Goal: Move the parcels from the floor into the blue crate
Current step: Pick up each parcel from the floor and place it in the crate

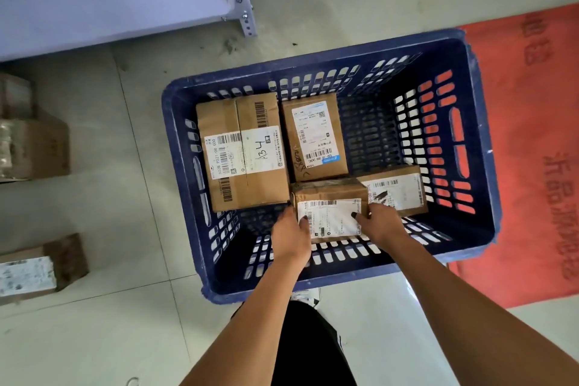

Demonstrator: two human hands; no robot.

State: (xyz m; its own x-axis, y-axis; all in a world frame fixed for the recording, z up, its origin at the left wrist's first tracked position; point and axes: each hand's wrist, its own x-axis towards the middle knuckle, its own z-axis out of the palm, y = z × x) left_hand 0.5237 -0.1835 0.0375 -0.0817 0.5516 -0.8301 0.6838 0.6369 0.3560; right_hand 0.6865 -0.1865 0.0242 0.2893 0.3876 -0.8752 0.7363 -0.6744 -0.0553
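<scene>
Gripping parcel [329, 210] inside blue crate [482, 141]

Blue crate [476, 122] on pale floor, holding four brown parcels: large box marked 134 [244, 150], upright labelled box [313, 135] beside it, flat box [398, 188] at right, small box [329, 210] gripped by left hand [289, 236] and right hand [380, 222]; red mat [532, 135] right; three more parcels [34, 147] on floor, left

blue crate [313, 279], brown parcels [247, 150]
</scene>
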